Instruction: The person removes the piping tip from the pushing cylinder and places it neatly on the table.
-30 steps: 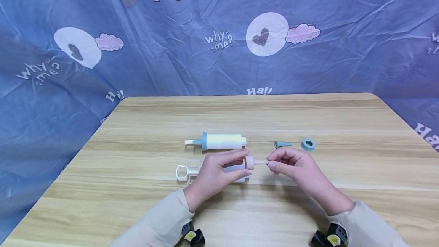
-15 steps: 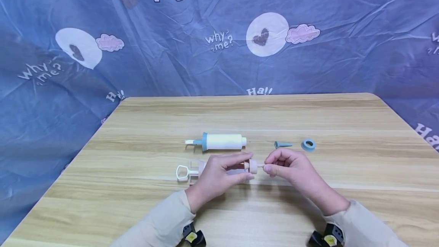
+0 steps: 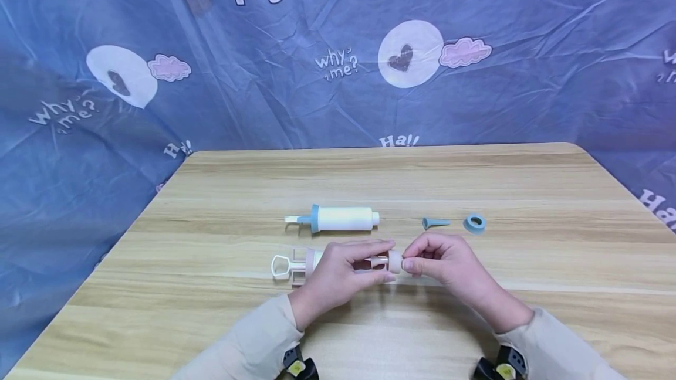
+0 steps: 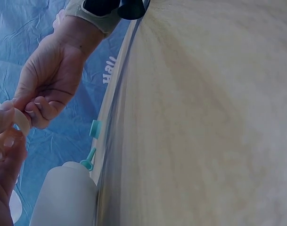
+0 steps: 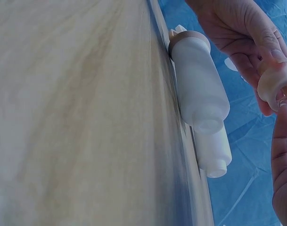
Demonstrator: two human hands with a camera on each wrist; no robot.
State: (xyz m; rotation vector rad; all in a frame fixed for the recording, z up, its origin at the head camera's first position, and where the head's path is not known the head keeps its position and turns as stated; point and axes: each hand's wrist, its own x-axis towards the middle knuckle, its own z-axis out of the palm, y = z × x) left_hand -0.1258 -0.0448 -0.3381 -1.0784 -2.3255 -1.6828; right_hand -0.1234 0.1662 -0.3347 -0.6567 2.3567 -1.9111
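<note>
My left hand (image 3: 338,271) holds a pale pink collar ring (image 3: 394,261) between thumb and fingers above the table. The same ring (image 5: 274,84) shows its hollow opening in the right wrist view. My right hand (image 3: 443,260) pinches a thin pale nozzle at the ring's right side; its fingertips hide most of the stem. Beneath the left hand lies a white syringe-like tube (image 3: 315,260) with a looped handle (image 3: 280,266), partly covered by that hand. Behind it is a similar white tube with blue trim (image 3: 345,219).
A small blue cone nozzle (image 3: 435,223) and a blue collar ring (image 3: 475,223) lie behind my right hand. The wooden table (image 3: 222,180) ends at a blue printed cloth (image 3: 296,104) at the back and sides.
The right hand has moved left, up to the ring, and the stem that showed between them is now hidden. The left hand has shifted slightly right and nearer with the ring.
</note>
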